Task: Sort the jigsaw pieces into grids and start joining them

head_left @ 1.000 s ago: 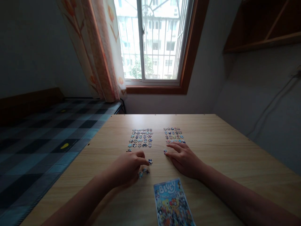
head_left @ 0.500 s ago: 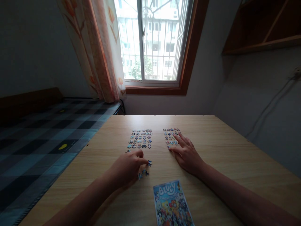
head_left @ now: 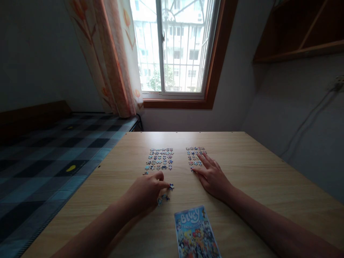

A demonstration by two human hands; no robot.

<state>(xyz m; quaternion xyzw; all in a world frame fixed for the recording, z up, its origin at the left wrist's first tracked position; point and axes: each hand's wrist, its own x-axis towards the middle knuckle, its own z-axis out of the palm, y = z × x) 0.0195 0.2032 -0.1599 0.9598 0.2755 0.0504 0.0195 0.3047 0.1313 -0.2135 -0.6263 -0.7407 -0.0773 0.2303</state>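
Note:
My left hand (head_left: 149, 188) is closed over the left middle of the table, its fingers curled. A fingertip presses on a small blue-and-white puzzle piece (head_left: 171, 186). Just below that hand lie a few loose puzzle pieces (head_left: 163, 199), partly hidden by it. Beyond it are rows of separate puzzle pieces (head_left: 159, 157). My right hand (head_left: 213, 175) rests palm down with fingers spread. Its thumb tip touches a puzzle piece (head_left: 191, 169) at the bottom of a second, smaller group of pieces (head_left: 195, 148), and its other fingertips cover part of that group.
A picture card marked "Bluey" (head_left: 196, 229) lies near the front of the wooden table (head_left: 249, 172). On the left stands a bed with a checked cover (head_left: 88, 143). A window (head_left: 182, 50) with a curtain (head_left: 113, 61) is behind, and a wall shelf (head_left: 301, 50) hangs at the upper right.
The view has shifted very slightly. Both hands stay where they were, the left at the same puzzle piece and the right over the smaller group.

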